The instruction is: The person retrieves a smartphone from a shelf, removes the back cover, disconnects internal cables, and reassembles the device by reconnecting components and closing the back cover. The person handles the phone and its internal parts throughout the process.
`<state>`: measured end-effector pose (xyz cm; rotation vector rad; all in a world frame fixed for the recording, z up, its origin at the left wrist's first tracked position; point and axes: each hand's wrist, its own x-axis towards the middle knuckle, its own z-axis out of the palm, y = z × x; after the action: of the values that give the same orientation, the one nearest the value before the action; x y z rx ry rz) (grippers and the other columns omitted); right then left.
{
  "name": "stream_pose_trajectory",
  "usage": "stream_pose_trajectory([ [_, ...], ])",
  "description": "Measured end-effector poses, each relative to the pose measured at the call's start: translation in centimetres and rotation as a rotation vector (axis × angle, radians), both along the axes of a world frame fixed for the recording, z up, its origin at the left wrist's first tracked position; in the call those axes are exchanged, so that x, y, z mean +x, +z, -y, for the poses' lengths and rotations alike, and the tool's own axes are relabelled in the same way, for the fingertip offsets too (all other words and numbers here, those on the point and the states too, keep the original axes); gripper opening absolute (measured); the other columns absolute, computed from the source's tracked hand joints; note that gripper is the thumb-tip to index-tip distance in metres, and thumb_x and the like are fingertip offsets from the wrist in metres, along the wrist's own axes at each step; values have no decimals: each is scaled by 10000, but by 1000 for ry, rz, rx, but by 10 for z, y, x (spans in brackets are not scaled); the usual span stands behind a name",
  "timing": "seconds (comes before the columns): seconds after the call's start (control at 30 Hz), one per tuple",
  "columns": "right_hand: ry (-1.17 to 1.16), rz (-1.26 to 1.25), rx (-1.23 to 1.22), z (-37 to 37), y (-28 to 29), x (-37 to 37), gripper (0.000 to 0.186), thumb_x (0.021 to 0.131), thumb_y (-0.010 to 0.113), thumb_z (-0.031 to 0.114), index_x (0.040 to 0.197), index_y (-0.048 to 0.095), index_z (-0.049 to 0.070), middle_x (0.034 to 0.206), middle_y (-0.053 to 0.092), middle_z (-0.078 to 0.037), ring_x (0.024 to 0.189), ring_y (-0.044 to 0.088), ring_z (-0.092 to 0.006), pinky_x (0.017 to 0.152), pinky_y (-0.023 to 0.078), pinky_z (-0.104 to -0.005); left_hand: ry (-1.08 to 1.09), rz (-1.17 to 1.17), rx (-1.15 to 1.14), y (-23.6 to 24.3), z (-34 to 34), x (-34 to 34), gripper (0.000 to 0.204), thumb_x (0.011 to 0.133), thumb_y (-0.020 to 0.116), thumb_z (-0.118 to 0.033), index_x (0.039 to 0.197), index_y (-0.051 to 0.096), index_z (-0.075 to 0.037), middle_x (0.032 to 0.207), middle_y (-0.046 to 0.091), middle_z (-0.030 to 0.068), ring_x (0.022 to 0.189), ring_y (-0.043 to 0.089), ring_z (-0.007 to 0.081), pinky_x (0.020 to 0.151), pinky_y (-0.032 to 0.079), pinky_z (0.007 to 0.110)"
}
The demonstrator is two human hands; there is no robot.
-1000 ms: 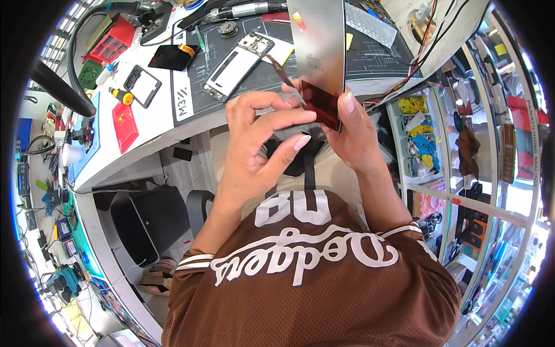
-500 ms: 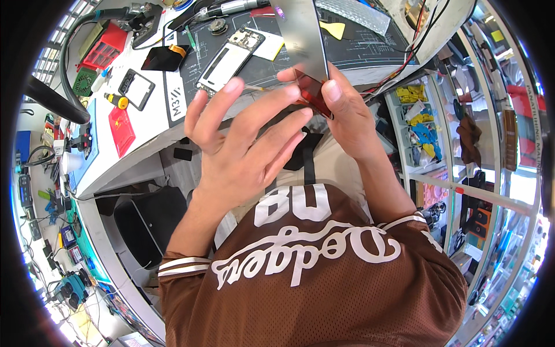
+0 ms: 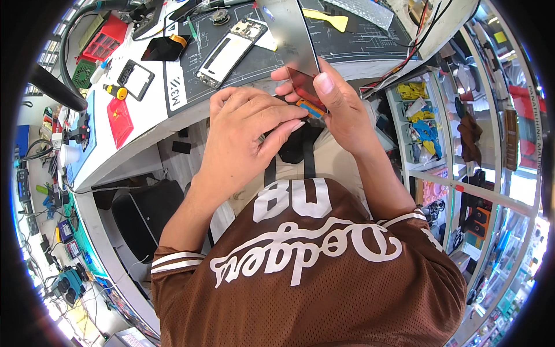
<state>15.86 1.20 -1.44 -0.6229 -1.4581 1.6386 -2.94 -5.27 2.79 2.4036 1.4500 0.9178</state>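
My right hand (image 3: 346,118) grips a thin silvery screen panel (image 3: 292,37) held upright, with a dark red translucent part (image 3: 302,81) at its lower end. My left hand (image 3: 243,130) has curled fingers, the tips closed at an orange-and-blue flex cable (image 3: 310,109) on the panel's bottom edge. Beyond my hands, an opened white-faced phone housing (image 3: 228,55) lies on a dark printed mat (image 3: 373,52). A yellow spatula-like piece (image 3: 332,21) lies behind the panel.
The desk's white surface (image 3: 153,101) holds a small phone frame (image 3: 136,78), red pouch (image 3: 120,121), yellow-handled tool (image 3: 115,90) and red parts box (image 3: 104,37). A thick black arm (image 3: 58,87) reaches over the left. Glass shelving (image 3: 474,191) stands right; a black chair (image 3: 139,225) is below.
The panel and my right hand have shifted slightly left and up. My left fingers, spread half a second ago, have curled in around the lower edge, where the orange-and-blue cable now shows.
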Motion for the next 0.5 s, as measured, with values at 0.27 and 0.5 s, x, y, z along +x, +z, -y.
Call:
stream_pose_trajectory([
  [0.27,1,-125,-84,6,-6,-6,708,1103,308,587,1447,495,-3,1327,619,-132,1123,615,-184,977,489,-327,95,293,-180,-19,10,18,130,911,752,-153,1032,789,-122,1004,744,25,1039,626,212,1018,386,358],
  [0.5,-69,-223,-134,12,6,-12,757,1092,258,631,1390,539,-5,1316,637,-123,1148,623,-193,997,483,-344,151,437,-165,-34,15,30,153,884,782,-162,1035,768,-139,984,716,-4,1044,601,224,991,370,390],
])
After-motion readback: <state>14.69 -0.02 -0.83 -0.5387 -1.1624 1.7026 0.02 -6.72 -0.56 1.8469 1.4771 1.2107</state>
